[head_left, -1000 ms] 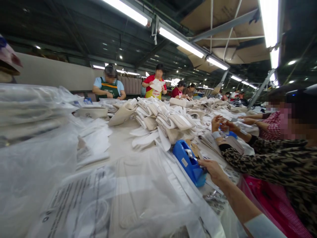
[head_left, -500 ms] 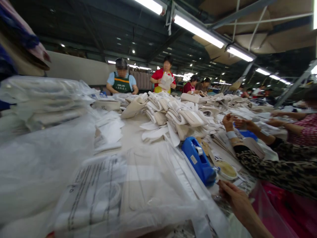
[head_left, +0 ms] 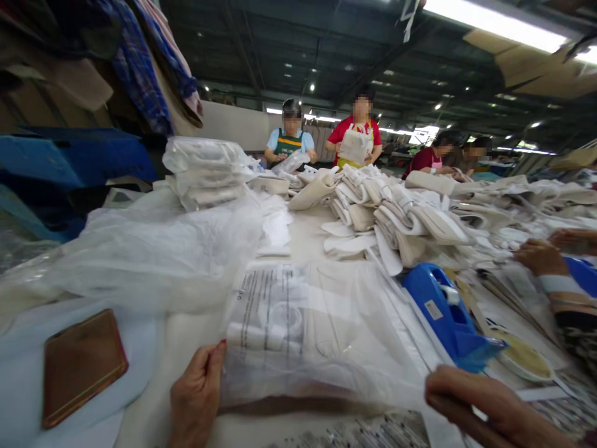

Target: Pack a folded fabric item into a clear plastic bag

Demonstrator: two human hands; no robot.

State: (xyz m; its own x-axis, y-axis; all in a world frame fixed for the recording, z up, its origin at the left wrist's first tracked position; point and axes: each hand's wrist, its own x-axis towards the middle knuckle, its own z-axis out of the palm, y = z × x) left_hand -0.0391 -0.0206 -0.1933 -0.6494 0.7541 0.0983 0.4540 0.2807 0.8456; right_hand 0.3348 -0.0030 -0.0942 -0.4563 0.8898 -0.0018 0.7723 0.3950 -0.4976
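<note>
A clear plastic bag [head_left: 354, 373] with printed text lies in front of me, holding folded beige and white pieces. My left hand [head_left: 198, 389] is closed in a pinch on its near left corner. My right hand [head_left: 485, 398] is at the bag's near right corner, its fingers bent and pressed together; what they grip, if anything, I cannot make out. Just beyond that hand stands a blue tape dispenser [head_left: 441, 314], tilted in view, with a roll in it.
A phone [head_left: 84, 367] lies on the left. Behind it are loose plastic bags [head_left: 140, 249] and stacked filled bags [head_left: 205, 165]. A heap of folded pieces [head_left: 396, 211] rises ahead. A round tape roll [head_left: 525, 358] and a co-worker's hand [head_left: 541, 256] are at right. Other people work across the table.
My view has swung left. My right hand has moved from the tape dispenser's front to the bag's near right corner. My left hand, barely visible before, now shows at the bag's left corner.
</note>
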